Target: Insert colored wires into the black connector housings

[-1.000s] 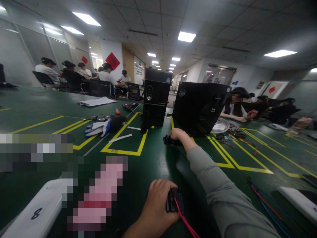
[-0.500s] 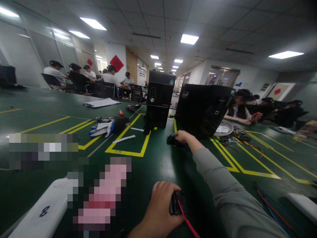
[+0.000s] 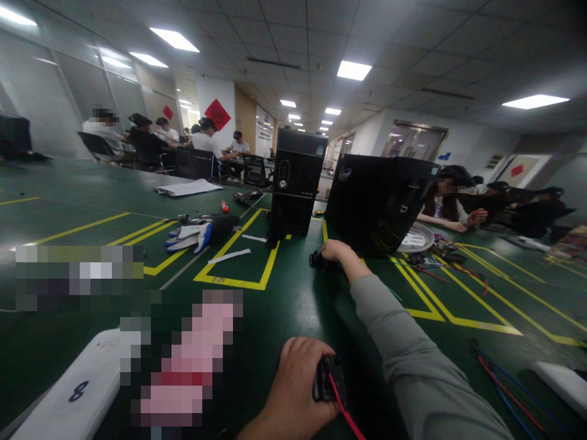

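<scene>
My left hand (image 3: 293, 382) is low and close to me, closed around a small black connector (image 3: 329, 379) with a red wire (image 3: 346, 415) trailing toward me. My right arm in a grey sleeve reaches far forward over the green table (image 3: 284, 305). My right hand (image 3: 337, 252) rests there, fingers curled on a black bundle of connectors (image 3: 318, 261) lying just in front of a black computer case (image 3: 376, 201).
A second black tower case (image 3: 296, 180) stands upright inside yellow floor-tape lines. Work gloves (image 3: 188, 237), a red-handled screwdriver (image 3: 224, 206), papers (image 3: 188, 188) and a white round fan grille (image 3: 415, 238) lie about. Red and blue wires (image 3: 509, 391) run at right. People sit at far tables.
The view has shifted slightly; both hands hold their places, the right hand still on the black bundle, the left still gripping the connector.
</scene>
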Demonstrator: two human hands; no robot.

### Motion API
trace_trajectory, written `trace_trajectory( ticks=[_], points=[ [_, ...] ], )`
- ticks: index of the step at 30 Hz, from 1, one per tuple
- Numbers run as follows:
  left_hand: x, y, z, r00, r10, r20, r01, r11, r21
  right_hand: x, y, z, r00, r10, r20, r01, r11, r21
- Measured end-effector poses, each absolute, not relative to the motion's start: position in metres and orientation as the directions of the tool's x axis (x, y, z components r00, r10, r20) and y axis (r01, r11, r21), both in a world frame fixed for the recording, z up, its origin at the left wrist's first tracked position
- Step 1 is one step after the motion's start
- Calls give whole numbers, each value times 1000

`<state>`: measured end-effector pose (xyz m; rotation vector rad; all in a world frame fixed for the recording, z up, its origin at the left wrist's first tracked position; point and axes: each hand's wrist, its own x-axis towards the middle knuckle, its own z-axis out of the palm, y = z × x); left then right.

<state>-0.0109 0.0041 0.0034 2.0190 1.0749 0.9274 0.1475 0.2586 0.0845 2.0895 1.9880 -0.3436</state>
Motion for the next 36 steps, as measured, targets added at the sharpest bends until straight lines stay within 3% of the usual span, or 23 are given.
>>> trace_trajectory(
  ticks=[9, 20, 27, 32, 36],
  points=[
    [-11, 3, 8, 413, 872, 262, 417, -438, 797, 147, 237, 84, 43, 972, -229, 994, -17, 112],
    [-12, 2, 8, 409, 862, 300, 414, -468, 781, 219, 200, 83, 78, 980, -182, 990, -55, 130],
    [-13, 0, 10, 421, 859, 291, 423, -469, 775, 218, 183, 84, 22, 1000, 1, 992, -22, 128],
    [-13, 0, 11, 423, 863, 278, 426, -460, 779, 225, 144, 75, 125, 976, 177, 985, -143, 94],
    [-14, 0, 9, 428, 855, 293, 413, -473, 778, 244, 107, 53, 265, 945, 192, 961, -274, 23]
  ],
)
